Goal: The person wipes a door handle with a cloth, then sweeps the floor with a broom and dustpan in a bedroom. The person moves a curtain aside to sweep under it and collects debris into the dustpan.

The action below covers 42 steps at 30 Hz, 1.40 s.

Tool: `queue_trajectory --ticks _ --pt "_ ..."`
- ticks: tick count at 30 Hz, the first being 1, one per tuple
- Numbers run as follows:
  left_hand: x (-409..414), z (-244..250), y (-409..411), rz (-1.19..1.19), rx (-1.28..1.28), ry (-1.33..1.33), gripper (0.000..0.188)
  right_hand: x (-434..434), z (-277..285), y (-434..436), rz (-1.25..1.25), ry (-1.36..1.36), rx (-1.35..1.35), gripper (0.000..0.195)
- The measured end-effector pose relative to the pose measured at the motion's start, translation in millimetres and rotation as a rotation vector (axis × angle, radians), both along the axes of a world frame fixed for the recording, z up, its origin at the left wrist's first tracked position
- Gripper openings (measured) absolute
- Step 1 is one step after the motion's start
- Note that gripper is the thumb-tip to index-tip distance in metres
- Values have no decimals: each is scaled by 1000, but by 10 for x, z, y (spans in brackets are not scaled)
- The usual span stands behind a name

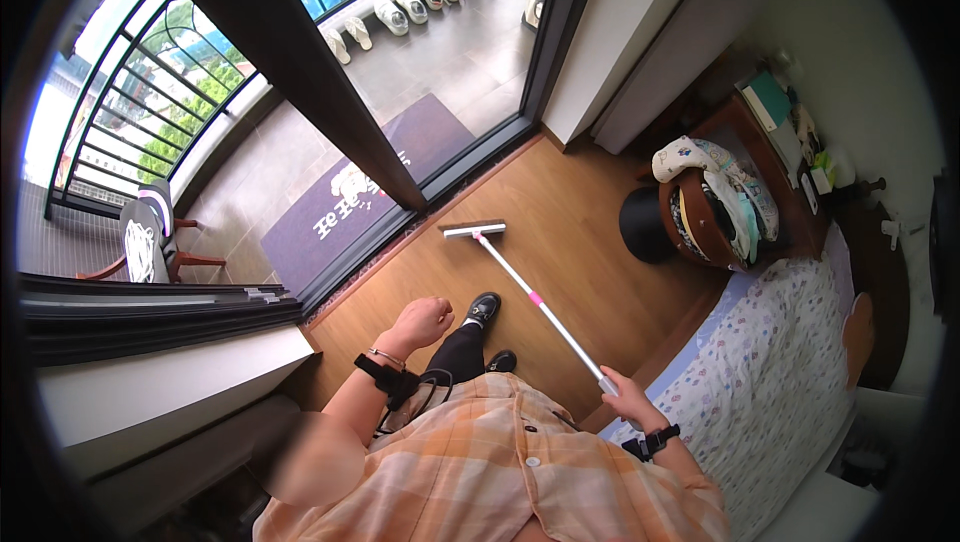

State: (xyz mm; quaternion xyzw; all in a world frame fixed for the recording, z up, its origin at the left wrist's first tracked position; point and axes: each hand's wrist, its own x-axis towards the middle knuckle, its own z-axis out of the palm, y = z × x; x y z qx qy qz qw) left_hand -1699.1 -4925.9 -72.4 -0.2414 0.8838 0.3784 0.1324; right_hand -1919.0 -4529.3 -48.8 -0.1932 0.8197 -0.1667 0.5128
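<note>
My right hand [631,401] grips the grey handle end of a long white pole with a pink band, part of a floor brush [564,332]. Its wide white head [475,230], with dark bristles along the far side, rests on the wooden floor [570,204] near the sliding door's threshold. My left hand [424,321] is held in the air in front of my body, fingers curled in and nothing visible in it. Below that hand are my black shoes [484,308] on the floor.
A dark door frame [330,92] borders the balcony, where a purple mat [300,242], a chair [146,234] and several shoes [401,13] stand. To my right are a bed [757,347], a clothes-draped chair [694,216], a black bin [641,225] and a wooden desk [806,219].
</note>
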Motion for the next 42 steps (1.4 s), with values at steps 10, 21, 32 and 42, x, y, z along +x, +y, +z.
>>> queue_trajectory --ticks 10,21,32,42 --pt "206 -66 -67 107 47 2 26 -587 -1120 -1683 -257 98 -44 66" --pt "188 -279 -114 84 27 -39 23 -271 -841 -1418 331 196 190 65" --pt "251 -203 31 64 -54 24 21 96 403 -158 234 -44 87 60" --pt "865 34 458 193 -57 -53 23 -509 -604 -244 -34 241 -53 66"
